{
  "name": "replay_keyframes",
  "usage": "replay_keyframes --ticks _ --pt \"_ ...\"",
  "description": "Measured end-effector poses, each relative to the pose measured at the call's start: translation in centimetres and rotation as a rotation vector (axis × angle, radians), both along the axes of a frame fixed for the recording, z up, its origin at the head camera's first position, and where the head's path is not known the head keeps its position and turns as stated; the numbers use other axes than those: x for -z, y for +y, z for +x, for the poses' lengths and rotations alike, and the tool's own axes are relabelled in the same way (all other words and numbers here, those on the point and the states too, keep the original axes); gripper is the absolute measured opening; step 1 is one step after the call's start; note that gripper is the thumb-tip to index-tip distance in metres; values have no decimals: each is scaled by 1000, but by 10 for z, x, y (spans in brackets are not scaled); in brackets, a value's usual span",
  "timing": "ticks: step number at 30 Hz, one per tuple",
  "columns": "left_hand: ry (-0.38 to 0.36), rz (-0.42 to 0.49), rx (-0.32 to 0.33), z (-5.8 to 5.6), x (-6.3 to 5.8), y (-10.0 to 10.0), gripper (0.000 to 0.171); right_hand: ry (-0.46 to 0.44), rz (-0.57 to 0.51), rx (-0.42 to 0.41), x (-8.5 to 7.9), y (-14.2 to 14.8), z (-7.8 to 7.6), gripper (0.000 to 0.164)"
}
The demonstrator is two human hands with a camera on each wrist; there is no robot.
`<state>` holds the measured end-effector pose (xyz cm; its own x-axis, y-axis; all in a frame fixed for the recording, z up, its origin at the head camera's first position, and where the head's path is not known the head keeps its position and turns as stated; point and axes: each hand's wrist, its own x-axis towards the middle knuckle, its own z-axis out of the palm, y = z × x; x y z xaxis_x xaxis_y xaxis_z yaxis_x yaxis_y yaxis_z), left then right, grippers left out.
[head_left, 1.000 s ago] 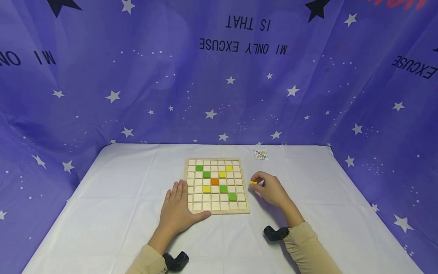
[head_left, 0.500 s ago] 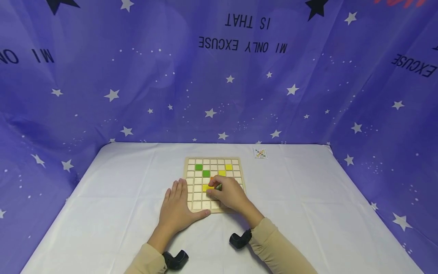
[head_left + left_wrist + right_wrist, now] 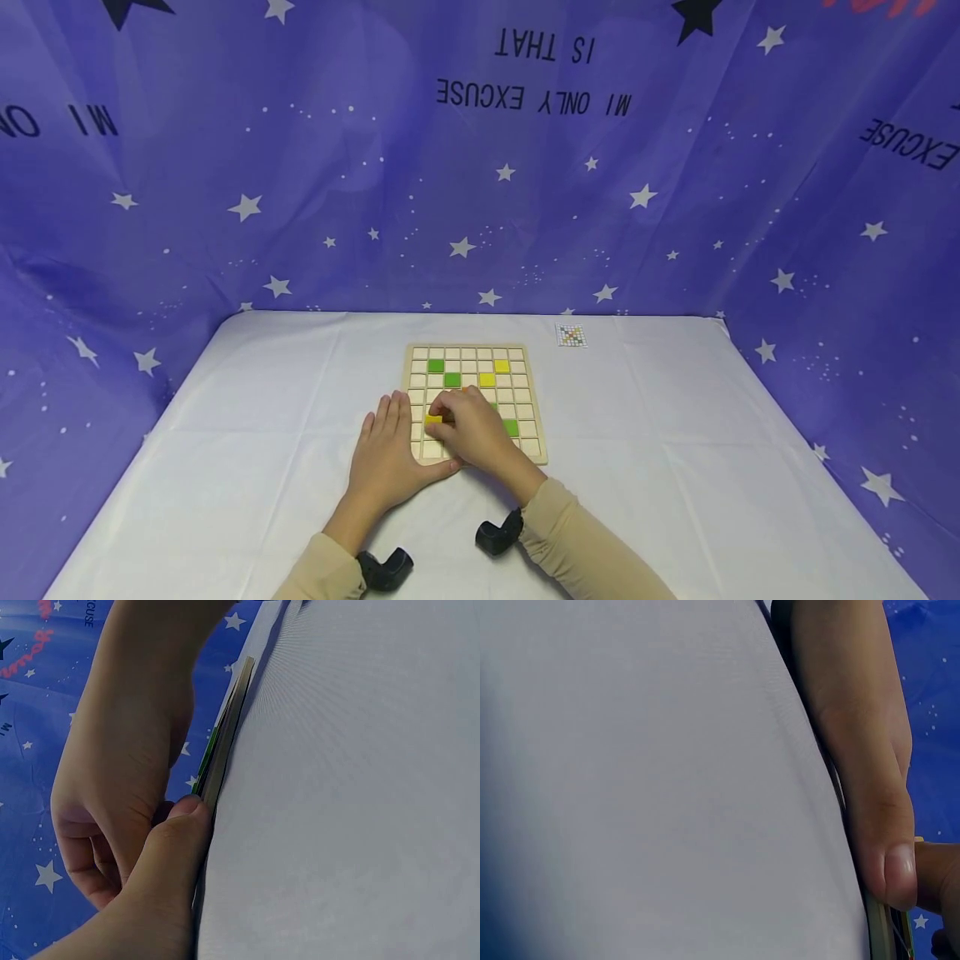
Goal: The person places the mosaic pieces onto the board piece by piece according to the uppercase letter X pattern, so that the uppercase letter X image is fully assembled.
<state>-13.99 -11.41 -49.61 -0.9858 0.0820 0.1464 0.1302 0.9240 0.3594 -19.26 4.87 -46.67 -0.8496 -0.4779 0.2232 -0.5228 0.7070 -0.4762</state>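
A square wooden board [image 3: 523, 411] with a grid of cells lies mid-table in the head view. My left hand [image 3: 382, 458] rests with straight fingers along its left side, thumb at the near edge. In the left wrist view the thumb [image 3: 180, 825] presses against the board's edge [image 3: 229, 735]. My right hand [image 3: 477, 429] is over the board and pinches a yellow tile [image 3: 433, 420] between thumb and fingers, low over the lower left cells. Green tiles [image 3: 436, 366] and yellow tiles [image 3: 502, 366] sit in diagonal lines; my right hand hides the middle ones.
A small printed card [image 3: 572, 335] with a coloured grid pattern lies beyond the board to the right. White cloth [image 3: 675, 400] covers the table. A purple star-patterned curtain [image 3: 480, 167] stands behind and at both sides.
My right hand has carried the yellow tile from right of the board leftward over it, to the lower left cells. The left hand has stayed in place.
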Motion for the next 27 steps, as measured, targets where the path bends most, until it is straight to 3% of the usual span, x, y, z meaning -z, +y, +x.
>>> replay_keyframes --ticks 6,18,27 --pt "2 -5 6 0 0 0 141 59 48 -34 0 3 2 23" --pt "-2 -4 13 2 -1 -1 139 15 95 -45 -1 5 4 19" --pt "3 -16 8 2 1 -2 140 57 128 -60 0 5 5 20"
